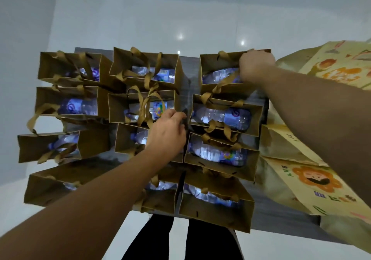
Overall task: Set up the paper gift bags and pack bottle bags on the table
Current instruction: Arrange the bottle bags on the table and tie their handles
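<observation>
Brown paper gift bags (140,107) stand open-topped in three tight columns on a dark grey table (187,75), each with a clear water bottle (222,117) lying inside and tan ribbon handles (149,103) flopping over the rims. Bags nearly fill the tabletop; the left column hangs past the left edge and the near bags sit right at the front edge. Only open room is a narrow strip of bare table between middle and right columns at the far end, plus a sliver along the right edge. Left hand (166,133) reaches over the third middle bag, fingers curled at the gap between middle and right columns, pinching the rim corner of the second middle bag. Right hand (256,65) is clenched on the top edge of the far right bag (220,69). Bottle labels are blue-purple with swirl marks, text too blurred to read. Large yellow printed bags (305,181) lie at the right, touching the right column, showing an orange lion-like cartoon face and sideways Korean-looking lettering, not legible. Pale glossy floor (180,18) surrounds the table with light reflections; dark trouser legs (152,237) show below the front edge.
</observation>
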`<move>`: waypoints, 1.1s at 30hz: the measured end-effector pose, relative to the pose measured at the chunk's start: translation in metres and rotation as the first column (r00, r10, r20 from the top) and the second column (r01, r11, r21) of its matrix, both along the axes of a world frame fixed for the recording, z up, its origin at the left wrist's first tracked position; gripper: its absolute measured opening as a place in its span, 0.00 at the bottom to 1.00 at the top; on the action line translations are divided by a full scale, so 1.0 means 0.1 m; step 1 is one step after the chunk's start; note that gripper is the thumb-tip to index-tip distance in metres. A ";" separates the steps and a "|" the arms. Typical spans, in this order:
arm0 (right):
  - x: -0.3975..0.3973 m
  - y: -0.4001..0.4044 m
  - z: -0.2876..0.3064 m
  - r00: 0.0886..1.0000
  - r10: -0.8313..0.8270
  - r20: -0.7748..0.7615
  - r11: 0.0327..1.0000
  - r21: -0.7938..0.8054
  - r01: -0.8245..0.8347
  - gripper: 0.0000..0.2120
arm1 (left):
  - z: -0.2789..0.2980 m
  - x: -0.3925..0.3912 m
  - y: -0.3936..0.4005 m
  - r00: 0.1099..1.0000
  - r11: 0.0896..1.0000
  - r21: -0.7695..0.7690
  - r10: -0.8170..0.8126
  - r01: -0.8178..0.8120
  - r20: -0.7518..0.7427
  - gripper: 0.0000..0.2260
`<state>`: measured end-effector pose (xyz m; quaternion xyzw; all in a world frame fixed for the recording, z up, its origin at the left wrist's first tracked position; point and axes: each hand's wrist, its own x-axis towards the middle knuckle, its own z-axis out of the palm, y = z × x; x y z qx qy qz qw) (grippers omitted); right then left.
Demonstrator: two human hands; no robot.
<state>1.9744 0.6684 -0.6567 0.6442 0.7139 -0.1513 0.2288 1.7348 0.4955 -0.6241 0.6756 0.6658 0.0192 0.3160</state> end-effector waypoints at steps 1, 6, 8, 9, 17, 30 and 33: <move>0.00 -0.08 0.01 1.000 -0.008 -0.027 0.999 0.035 0.009 0.02 | 0.02 0.01 0.01 1.000 1.000 0.004 -0.008 0.008 0.003 0.15; -0.04 -0.28 0.37 0.988 -0.056 -0.145 0.980 0.180 0.082 0.02 | 0.23 0.16 0.18 0.999 0.999 0.004 -0.048 0.048 0.017 0.16; 0.01 -0.26 0.62 0.947 -0.185 -0.263 0.957 0.170 0.234 0.05 | 0.37 0.23 0.25 0.996 0.996 0.052 -0.082 0.079 0.042 0.15; 0.03 -0.26 0.76 0.914 -0.240 -0.327 0.939 0.162 0.304 0.06 | 0.46 0.26 0.28 0.994 0.992 0.074 -0.102 0.098 0.044 0.14; -0.18 -0.76 2.15 0.711 -0.342 -0.614 0.817 0.180 0.548 0.06 | 1.52 0.55 0.57 0.979 0.966 0.209 -0.178 0.154 0.100 0.27; -1.22 -1.97 4.68 0.714 -0.116 -0.690 0.649 0.492 0.581 0.14 | 3.98 -0.30 0.10 0.849 0.921 0.389 -0.219 0.017 0.481 0.05; -1.56 -2.30 4.91 0.622 -0.098 -0.777 0.633 0.434 0.642 0.13 | 4.26 -0.68 -0.22 0.808 0.913 0.408 -0.227 -0.017 0.543 0.05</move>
